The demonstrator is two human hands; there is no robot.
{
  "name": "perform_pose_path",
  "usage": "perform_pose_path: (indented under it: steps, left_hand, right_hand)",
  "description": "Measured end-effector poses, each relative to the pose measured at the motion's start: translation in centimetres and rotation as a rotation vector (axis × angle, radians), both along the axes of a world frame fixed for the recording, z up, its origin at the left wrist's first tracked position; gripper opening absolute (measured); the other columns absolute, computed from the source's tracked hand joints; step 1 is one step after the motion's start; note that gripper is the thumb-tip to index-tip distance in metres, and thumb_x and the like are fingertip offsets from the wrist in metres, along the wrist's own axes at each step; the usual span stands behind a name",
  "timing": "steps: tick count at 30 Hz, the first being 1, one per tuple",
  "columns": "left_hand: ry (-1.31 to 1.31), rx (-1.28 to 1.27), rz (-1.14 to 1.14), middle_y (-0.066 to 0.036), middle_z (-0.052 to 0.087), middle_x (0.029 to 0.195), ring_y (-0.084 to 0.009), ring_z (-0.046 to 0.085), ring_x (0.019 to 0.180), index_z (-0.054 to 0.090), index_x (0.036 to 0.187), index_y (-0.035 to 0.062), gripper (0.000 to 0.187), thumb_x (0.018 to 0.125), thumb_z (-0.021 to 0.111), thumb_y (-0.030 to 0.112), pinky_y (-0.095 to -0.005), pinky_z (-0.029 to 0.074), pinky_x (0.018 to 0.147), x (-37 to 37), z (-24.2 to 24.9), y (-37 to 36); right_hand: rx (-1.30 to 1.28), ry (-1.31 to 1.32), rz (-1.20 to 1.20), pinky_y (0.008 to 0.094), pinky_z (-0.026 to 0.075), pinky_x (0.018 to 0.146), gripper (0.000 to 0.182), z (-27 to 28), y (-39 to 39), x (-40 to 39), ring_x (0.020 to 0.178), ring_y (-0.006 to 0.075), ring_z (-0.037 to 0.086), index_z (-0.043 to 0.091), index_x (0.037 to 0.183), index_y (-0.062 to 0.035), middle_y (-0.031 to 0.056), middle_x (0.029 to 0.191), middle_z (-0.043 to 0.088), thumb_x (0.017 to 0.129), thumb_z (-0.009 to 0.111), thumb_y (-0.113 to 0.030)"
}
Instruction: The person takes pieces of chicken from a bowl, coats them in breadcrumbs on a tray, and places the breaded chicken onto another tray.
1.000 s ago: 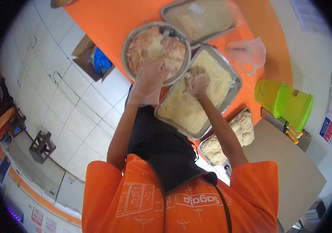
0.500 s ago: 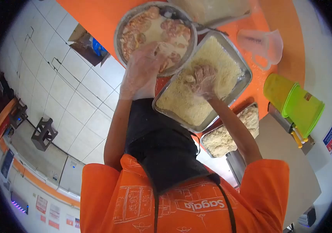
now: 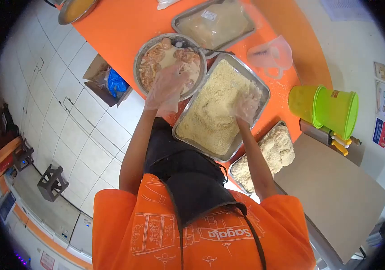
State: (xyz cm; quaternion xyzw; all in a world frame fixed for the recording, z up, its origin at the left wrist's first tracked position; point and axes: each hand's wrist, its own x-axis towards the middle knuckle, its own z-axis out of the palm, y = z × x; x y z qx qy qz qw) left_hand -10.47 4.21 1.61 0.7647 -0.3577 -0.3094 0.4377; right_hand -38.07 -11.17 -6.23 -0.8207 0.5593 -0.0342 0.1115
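Note:
My left hand (image 3: pixel 169 86), in a clear plastic glove, hovers over the near rim of a round metal bowl (image 3: pixel 137 67). Its fingers are bent and slightly apart, with nothing visible in them. Raw meat pieces (image 3: pixel 155 55) lie in pale liquid in the bowl. My right hand (image 3: pixel 248 107), gloved and coated with crumbs, is at the right side of a metal tray of pale yellow flour or crumbs (image 3: pixel 215 94). Motion blurs its fingers, and whatever they may hold cannot be made out.
A smaller tray of coated pieces (image 3: pixel 275 150) sits right of my right forearm. Beyond the bowl is a tray with a plastic bag (image 3: pixel 215 22). A clear jug (image 3: pixel 271 56), green tubs (image 3: pixel 336 108) and yellow-handled tools (image 3: pixel 340 146) stand right. Another bowl (image 3: pixel 76 10) is far left.
My right hand has moved from the middle of the crumb tray to its right side. My left hand stays over the bowl. The view has shifted, showing more of the counter's far part.

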Motion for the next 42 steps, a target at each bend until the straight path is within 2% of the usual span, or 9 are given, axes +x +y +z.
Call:
perform_pose_path:
  steps: [3, 5, 10, 13, 22, 31, 35, 38, 42]
  left_hand:
    - [-0.018, -0.040, 0.085, -0.024, 0.065, 0.094, -0.0382, 0.063, 0.092, 0.061, 0.109, -0.0014, 0.041, 0.084, 0.061, 0.031, -0.0421, 0.047, 0.083, -0.1, -1.0, 1.5]
    - [-0.120, -0.112, 0.124, -0.024, 0.065, 0.097, -0.0383, 0.062, 0.093, 0.062, 0.110, -0.0012, 0.041, 0.085, 0.062, 0.031, -0.0421, 0.047, 0.083, 0.1, -4.1, 2.0]
    - [-0.017, -0.062, 0.046, -0.024, 0.064, 0.100, -0.0373, 0.062, 0.095, 0.061, 0.109, -0.0021, 0.038, 0.086, 0.061, 0.028, -0.0407, 0.047, 0.083, 0.5, -3.0, 2.6]
    - [-0.031, -0.070, 0.062, -0.024, 0.064, 0.100, -0.0383, 0.061, 0.094, 0.061, 0.108, -0.0026, 0.036, 0.087, 0.060, 0.026, -0.0408, 0.048, 0.082, -0.2, -0.5, 3.0]
    - [-0.121, -0.056, 0.101, -0.027, 0.062, 0.098, -0.0420, 0.060, 0.094, 0.061, 0.107, -0.0030, 0.035, 0.086, 0.060, 0.024, -0.0436, 0.047, 0.082, 0.4, -2.3, 4.3]
    - [-0.049, -0.004, 0.127, -0.027, 0.062, 0.094, -0.0446, 0.058, 0.093, 0.061, 0.106, -0.0005, 0.034, 0.086, 0.059, 0.027, -0.0463, 0.047, 0.080, 0.1, -2.7, 5.3]
    - [-0.196, -0.184, 0.073, -0.024, 0.062, 0.097, -0.0422, 0.059, 0.095, 0.061, 0.103, 0.0008, 0.031, 0.086, 0.059, 0.026, -0.0448, 0.047, 0.080, -0.7, -3.2, 4.5]
    - [0.040, 0.121, 0.041, -0.020, 0.061, 0.107, -0.0384, 0.058, 0.102, 0.063, 0.105, 0.0051, 0.026, 0.083, 0.060, 0.019, -0.0432, 0.048, 0.084, -0.9, -1.3, 3.2]
    - [-0.612, -0.153, -0.152, -0.018, 0.059, 0.114, -0.0376, 0.057, 0.106, 0.064, 0.107, 0.0077, 0.028, 0.081, 0.059, 0.018, -0.0440, 0.047, 0.089, -2.1, -6.0, 4.6]
  right_hand:
    - [0.587, -0.953, -0.218, 0.0422, 0.035, 0.106, 0.048, -3.9, 1.7, -2.5, 0.124, 0.0261, 0.047, 0.043, 0.136, -0.0023, 0.0151, 0.134, 0.050, 0.092, 0.056, -0.017]
    - [0.716, -1.239, -0.183, 0.0416, 0.032, 0.110, 0.051, -5.1, 2.9, -3.6, 0.131, 0.0248, 0.041, 0.039, 0.139, -0.0006, 0.0162, 0.140, 0.045, 0.092, 0.055, -0.013]
    - [0.529, -0.654, 0.356, 0.0417, 0.023, 0.115, 0.054, -2.0, 7.8, -2.3, 0.139, 0.0257, 0.031, 0.033, 0.142, 0.0024, 0.0191, 0.149, 0.034, 0.096, 0.050, -0.020]
    - [-0.012, 0.069, 0.777, 0.0434, 0.018, 0.117, 0.056, 1.3, 9.4, -0.7, 0.140, 0.0299, 0.029, 0.034, 0.142, 0.0033, 0.0184, 0.150, 0.031, 0.098, 0.042, -0.031]
    - [-0.096, -0.016, 0.923, 0.0516, 0.020, 0.111, 0.044, -0.7, 6.3, 3.1, 0.132, 0.0311, 0.038, 0.052, 0.133, -0.0185, 0.0095, 0.142, 0.045, 0.093, 0.044, -0.037]
    - [-0.313, -0.060, 0.486, 0.0536, 0.038, 0.086, 0.033, -5.7, 1.7, 3.9, 0.103, 0.0349, 0.054, 0.062, 0.112, -0.0132, 0.0092, 0.112, 0.061, 0.091, 0.050, -0.036]
    - [-0.104, 0.020, 0.500, 0.0494, 0.042, 0.078, 0.033, -2.4, 2.5, 4.7, 0.088, 0.0325, 0.060, 0.062, 0.111, -0.0122, 0.0122, 0.098, 0.065, 0.091, 0.051, -0.035]
    - [0.104, 0.011, 0.518, 0.0452, 0.044, 0.073, 0.032, -4.4, -0.6, 4.1, 0.074, 0.0315, 0.061, 0.062, 0.108, -0.0100, 0.0142, 0.083, 0.064, 0.091, 0.051, -0.035]
    - [-0.041, 0.337, 0.747, 0.0450, 0.047, 0.071, 0.031, -3.4, -0.1, 5.2, 0.073, 0.0340, 0.060, 0.064, 0.102, -0.0077, 0.0144, 0.080, 0.063, 0.091, 0.050, -0.033]
